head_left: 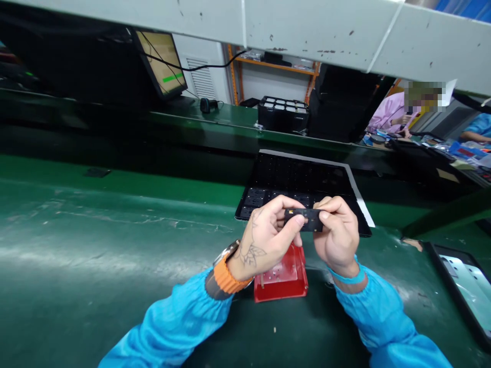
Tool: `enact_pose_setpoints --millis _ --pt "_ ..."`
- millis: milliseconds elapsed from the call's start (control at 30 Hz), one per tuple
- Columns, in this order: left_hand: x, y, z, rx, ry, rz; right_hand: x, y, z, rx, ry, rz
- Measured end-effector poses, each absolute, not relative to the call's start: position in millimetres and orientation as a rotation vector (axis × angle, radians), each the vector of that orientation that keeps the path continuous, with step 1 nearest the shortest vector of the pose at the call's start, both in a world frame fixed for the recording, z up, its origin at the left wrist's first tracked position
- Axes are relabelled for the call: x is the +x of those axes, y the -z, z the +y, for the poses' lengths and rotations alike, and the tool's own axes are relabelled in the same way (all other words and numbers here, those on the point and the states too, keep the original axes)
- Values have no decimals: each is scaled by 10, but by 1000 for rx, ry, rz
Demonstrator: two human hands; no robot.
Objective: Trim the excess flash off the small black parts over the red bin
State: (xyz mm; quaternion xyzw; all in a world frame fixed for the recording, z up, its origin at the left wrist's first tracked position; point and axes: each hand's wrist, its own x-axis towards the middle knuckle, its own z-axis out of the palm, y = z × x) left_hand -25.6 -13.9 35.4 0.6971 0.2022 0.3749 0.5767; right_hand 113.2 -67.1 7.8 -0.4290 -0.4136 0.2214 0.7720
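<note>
Between my two hands is a small flat black part (312, 220) with tiny gold-coloured spots; its exact kind I cannot make out. My left hand (270, 235) pinches its left end, thumb across the front face. At the other end, my right hand (337, 230) grips it between thumb and fingers. Below the hands sits a red bin (282, 281), partly covered by my left hand, with a few tiny bits inside. Just behind them lies a large black tray (299, 174) holding several flat dark pieces in its near rows.
A black tray with pale green panels (466, 286) lies at the right edge. On the raised ledge stand a monitor (163, 66), a scanner (208, 105) and a black box (283, 115). A grey beam (307, 36) crosses overhead. A person in pink (387, 112) sits at far right.
</note>
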Motion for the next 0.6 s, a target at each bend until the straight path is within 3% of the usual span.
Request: enact_pose_setpoints --millis 600 --pt "-255 -291 -72 1430 -872 544 1218 -21 -766 -1093 -592 -984"
